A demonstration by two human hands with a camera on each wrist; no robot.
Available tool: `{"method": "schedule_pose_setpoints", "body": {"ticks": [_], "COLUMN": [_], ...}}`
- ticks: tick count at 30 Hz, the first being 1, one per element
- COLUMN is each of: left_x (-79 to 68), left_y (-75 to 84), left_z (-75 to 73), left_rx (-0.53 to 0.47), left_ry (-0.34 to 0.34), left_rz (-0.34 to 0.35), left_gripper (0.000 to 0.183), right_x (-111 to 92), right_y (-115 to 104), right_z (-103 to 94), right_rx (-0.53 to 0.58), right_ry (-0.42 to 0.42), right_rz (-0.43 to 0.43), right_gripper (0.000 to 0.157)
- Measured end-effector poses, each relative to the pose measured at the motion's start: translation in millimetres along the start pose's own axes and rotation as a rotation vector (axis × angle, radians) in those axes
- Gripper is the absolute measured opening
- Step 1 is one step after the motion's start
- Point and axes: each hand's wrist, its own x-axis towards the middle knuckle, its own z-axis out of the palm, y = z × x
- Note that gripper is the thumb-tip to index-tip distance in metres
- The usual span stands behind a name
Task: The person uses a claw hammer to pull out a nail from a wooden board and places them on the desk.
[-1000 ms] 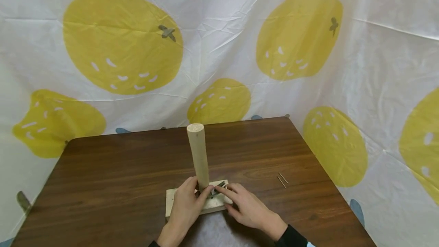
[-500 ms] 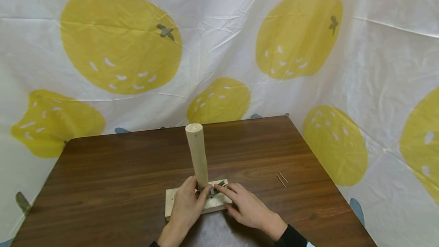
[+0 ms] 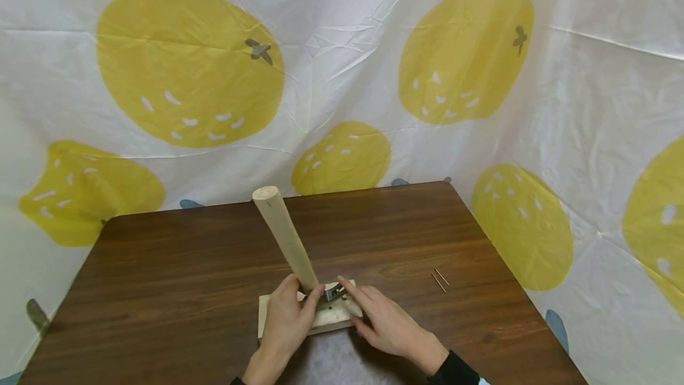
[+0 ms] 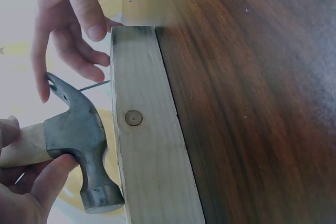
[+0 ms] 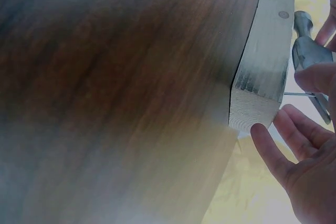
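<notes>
My left hand [image 3: 285, 316] grips a claw hammer [image 3: 288, 242] low on its wooden handle, right by the metal head. The handle leans up and to the left. Under it lies a light wooden block [image 3: 333, 318]. A nail [image 4: 95, 85] stands out of the block's face, its outer end at the claw, as the left wrist view shows; the striking face sits right at the block. My right hand [image 3: 385, 322] is at the block's right end, with a digit against the end grain in the right wrist view. Its index finger reaches to the claw tip.
Two loose nails [image 3: 439, 283] lie on the dark wooden table [image 3: 176, 290], right of the block. A white curtain [image 3: 342, 64] with yellow lemon prints hangs behind the table and along its right side.
The hammer's handle has tipped to the left from nearly upright, and the claw side has risen. My right index finger has lifted slightly with it. The block has stayed in place.
</notes>
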Motion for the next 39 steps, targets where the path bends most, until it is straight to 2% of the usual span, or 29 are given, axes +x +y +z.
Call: {"method": "schedule_pose_setpoints", "body": {"ticks": [7,16,24,27,33,36,39], "left_x": [1.3,0.4,0.4,-0.2,-2.0,-2.7,-2.7], "left_y": [-2.0,-3.1,-4.4,-5.6,-7.1,-6.8,-6.3], "left_z": [-3.6,-5.9,-7.0,-7.5,-8.8,-10.0,-11.7], "left_rx": [-0.050,-0.098,-0.078,-0.074,-0.148,-0.171,-0.159], "left_ry": [0.024,0.021,0.046,0.059,0.049,0.045,0.057], "left_rz": [-0.018,-0.066,-0.067,-0.058,-0.081,-0.098,-0.086], "left_gripper": [0.018,0.016,0.015,0.015,0.013,0.012,0.011], "right_x": [1.5,2.2,3.9,5.8,8.8,11.6,16.2], "right_y": [0.7,0.2,-0.6,-1.0,-1.6,-2.6,-4.3], "right_z": [1.1,0.7,-0.6,-0.2,2.0,2.8,3.1], "right_rx": [0.017,0.021,0.009,0.007,0.013,0.033,0.047], "right_ry": [0.035,0.021,0.030,0.049,0.105,0.148,0.187], "right_rz": [-0.017,-0.005,-0.005,-0.015,-0.041,-0.076,-0.120], "right_gripper": [0.093,0.092,0.092,0.091,0.088,0.086,0.081]}}
